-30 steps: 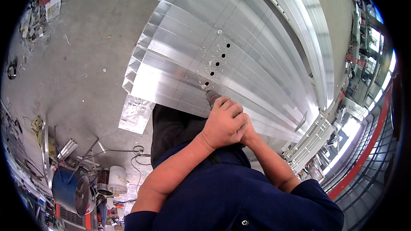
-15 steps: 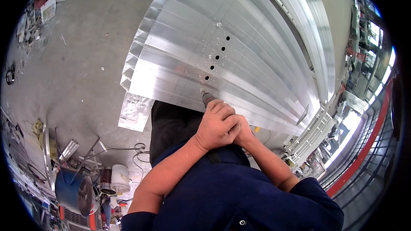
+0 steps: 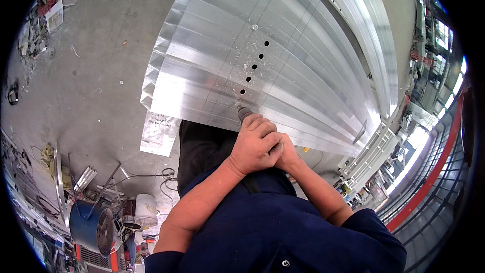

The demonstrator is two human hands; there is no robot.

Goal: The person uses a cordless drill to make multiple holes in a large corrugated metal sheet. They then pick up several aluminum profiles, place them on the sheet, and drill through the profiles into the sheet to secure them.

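My left hand [image 3: 256,145] is closed round the body of a power drill [image 3: 244,113], just behind its dark chuck. Close behind it on the right, my right hand [image 3: 288,154] is also closed on the drill, whose rear is hidden by the hands. The drill's tip meets the near silver metal profile [image 3: 197,98], in line with a row of several dark round holes [image 3: 248,79]. Metal shavings lie scattered around the holes. A small round disc [image 3: 255,27] lies past the farthest hole.
More long profiles [image 3: 371,35] lie beyond, to the right. A marked metal offcut [image 3: 157,136] juts out below the left ends. On the floor at lower left stand a blue drum fan [image 3: 91,225] and a white bucket [image 3: 146,207], near loose cables [image 3: 166,174].
My view has shifted slightly. The drill and both hands keep almost the same place on the near profile.
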